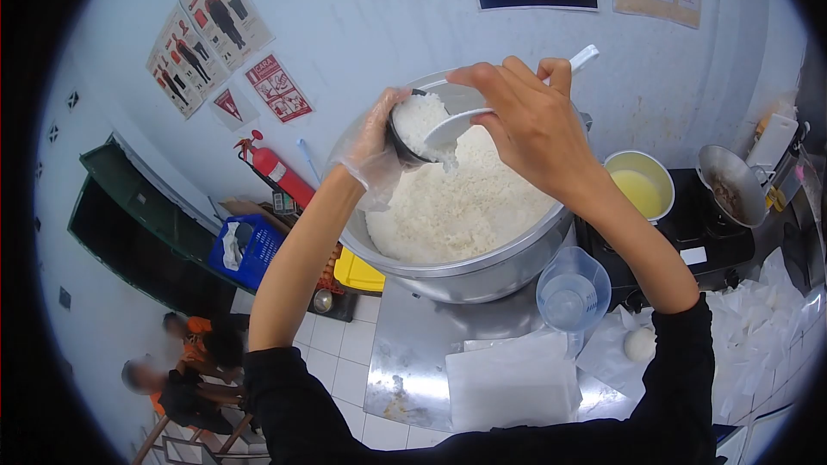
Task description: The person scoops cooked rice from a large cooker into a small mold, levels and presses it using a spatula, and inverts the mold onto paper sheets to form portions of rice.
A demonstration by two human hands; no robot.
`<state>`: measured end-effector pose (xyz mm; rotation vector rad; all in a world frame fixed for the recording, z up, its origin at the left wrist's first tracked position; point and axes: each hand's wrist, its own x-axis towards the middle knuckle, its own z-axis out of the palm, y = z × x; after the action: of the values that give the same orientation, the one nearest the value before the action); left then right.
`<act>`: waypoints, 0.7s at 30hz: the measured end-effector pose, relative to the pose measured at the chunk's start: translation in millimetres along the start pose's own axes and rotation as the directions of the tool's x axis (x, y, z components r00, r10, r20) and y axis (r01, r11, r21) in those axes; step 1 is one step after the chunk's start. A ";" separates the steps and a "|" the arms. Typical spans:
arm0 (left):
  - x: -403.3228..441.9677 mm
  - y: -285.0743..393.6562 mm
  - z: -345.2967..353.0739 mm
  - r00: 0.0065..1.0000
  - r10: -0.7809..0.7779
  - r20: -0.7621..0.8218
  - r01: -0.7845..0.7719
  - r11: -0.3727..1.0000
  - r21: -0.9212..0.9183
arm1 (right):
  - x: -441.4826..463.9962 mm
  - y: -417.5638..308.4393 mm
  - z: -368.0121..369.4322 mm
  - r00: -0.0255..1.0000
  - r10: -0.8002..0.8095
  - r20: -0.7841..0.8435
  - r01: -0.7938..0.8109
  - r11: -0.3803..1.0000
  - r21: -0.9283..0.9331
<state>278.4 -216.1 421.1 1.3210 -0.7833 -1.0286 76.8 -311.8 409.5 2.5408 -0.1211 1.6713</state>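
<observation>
My left hand (376, 139), in a clear plastic glove, is closed around a small black bowl (401, 150) heaped with white rice. The bowl is tilted above the left side of a large metal pot (469, 282). My bare right hand (532, 120) grips a white rice paddle (455, 126), its handle sticking out past my fingers to the upper right. The paddle's blade lies against the rice at the bowl's mouth. Below both hands, loose cooked rice (461, 211) fills much of the pot.
A clear measuring jug (573, 288) and white paper sheets (512, 383) are on the steel table (401, 370). To the right are a pot of yellow liquid (639, 194), a wok (732, 185) and a rice mound (640, 344) on paper. Two people (194, 370) sit at lower left.
</observation>
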 end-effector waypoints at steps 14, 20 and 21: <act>8.0 -11.5 0.4 0.999 -0.008 0.037 0.012 0.993 -0.119 | -2.3 4.0 18.3 0.977 -0.210 -0.042 0.207 0.976 -0.073; 18.0 -15.5 -5.7 0.998 0.003 0.067 0.000 0.999 -0.047 | -5.7 -0.5 26.9 0.885 -0.465 -0.009 0.449 0.860 -0.240; 17.4 -12.5 -5.3 0.993 0.002 0.118 0.004 0.999 -0.049 | -10.7 -0.2 31.2 0.876 -0.482 0.007 0.471 0.852 -0.226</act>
<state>288.0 -229.4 406.4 1.2274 -0.8412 -1.1281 101.1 -315.3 387.4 2.1292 0.2919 1.4291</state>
